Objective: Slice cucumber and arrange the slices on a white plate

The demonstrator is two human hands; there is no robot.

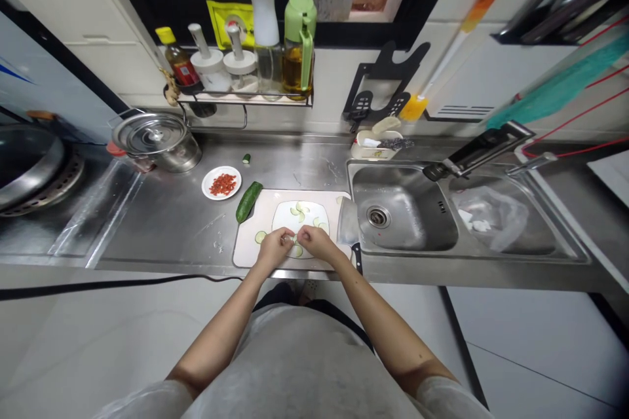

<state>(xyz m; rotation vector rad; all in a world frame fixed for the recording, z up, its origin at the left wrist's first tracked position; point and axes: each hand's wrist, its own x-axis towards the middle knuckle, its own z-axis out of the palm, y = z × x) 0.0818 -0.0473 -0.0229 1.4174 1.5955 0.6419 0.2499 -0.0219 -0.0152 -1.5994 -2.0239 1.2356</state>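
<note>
Both hands meet over the near edge of a white plate [282, 215] on a pale cutting board [244, 250]. The left hand [274, 247] and right hand [318, 241] have fingertips drawn together, both pinching one small cucumber slice [293, 237] between them, just above the plate rim. More slices [301, 210] lie on the plate, and one loose slice [260, 236] is on the board to the left. A whole cucumber piece [248, 201] lies at the board's far left corner, with a small dish of red bits [222, 183] near it. A knife [348, 224] rests on the board's right edge, beside the sink [413, 229]. A lidded pot [156, 139] stands far left on the counter
</note>
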